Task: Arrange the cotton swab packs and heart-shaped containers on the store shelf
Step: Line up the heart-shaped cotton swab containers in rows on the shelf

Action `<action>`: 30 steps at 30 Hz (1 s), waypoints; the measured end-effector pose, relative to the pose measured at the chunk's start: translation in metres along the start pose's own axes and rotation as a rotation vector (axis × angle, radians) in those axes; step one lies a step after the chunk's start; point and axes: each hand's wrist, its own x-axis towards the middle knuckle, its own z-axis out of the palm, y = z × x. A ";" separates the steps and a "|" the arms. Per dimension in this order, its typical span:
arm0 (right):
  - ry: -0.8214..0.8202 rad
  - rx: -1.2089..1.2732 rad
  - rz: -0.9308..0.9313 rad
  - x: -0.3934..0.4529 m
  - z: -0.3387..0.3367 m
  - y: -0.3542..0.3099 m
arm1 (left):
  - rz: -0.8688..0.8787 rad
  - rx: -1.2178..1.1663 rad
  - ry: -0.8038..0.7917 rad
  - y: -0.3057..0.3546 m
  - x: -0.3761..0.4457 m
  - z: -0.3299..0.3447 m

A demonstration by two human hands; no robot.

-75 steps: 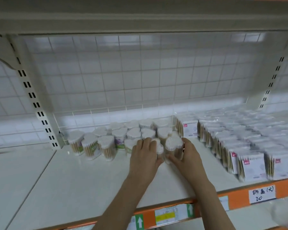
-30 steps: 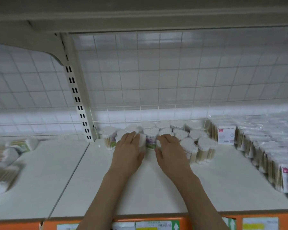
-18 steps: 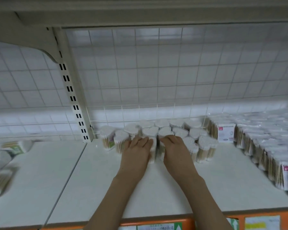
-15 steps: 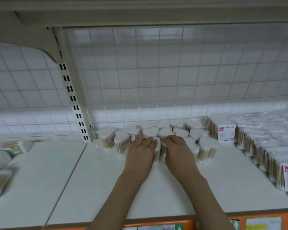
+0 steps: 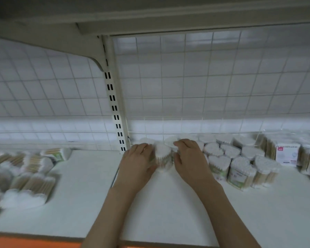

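Several heart-shaped containers (image 5: 231, 158) of cotton swabs stand clustered at the back of the white shelf (image 5: 168, 212). One heart-shaped container (image 5: 162, 156) stands between my hands at the cluster's left end, near the slotted upright (image 5: 115, 111). My left hand (image 5: 138, 163) presses against its left side with fairly straight fingers. My right hand (image 5: 190, 160) curls over the neighbouring container on its right, with the thumb at the front. Boxed cotton swab packs (image 5: 287, 154) stand in rows at the far right. The picture is blurred.
More swab containers (image 5: 25, 176) lie toppled on the neighbouring shelf bay to the left. A wire grid (image 5: 204, 86) backs the shelf, with a low wire fence (image 5: 186, 126) behind the containers. The orange shelf edge (image 5: 34, 242) runs along the front.
Both hands have shifted left along the cluster, from its middle to the end by the upright. The view has turned left, showing more of the left bay.
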 end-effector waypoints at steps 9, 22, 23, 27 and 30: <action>-0.104 0.117 -0.141 0.022 0.051 -0.098 | -0.263 0.038 -0.011 -0.097 -0.050 -0.029; -0.755 0.210 -0.319 0.027 0.137 -0.242 | -0.554 -0.035 -0.208 -0.245 -0.141 -0.094; -0.783 0.210 -0.319 0.029 0.141 -0.248 | -0.564 -0.063 -0.257 -0.250 -0.143 -0.099; -0.871 0.174 -0.307 0.037 0.158 -0.264 | -0.484 -0.062 -0.473 -0.268 -0.139 -0.099; -0.884 0.172 -0.269 0.040 0.169 -0.270 | -0.517 -0.117 -0.533 -0.285 -0.135 -0.087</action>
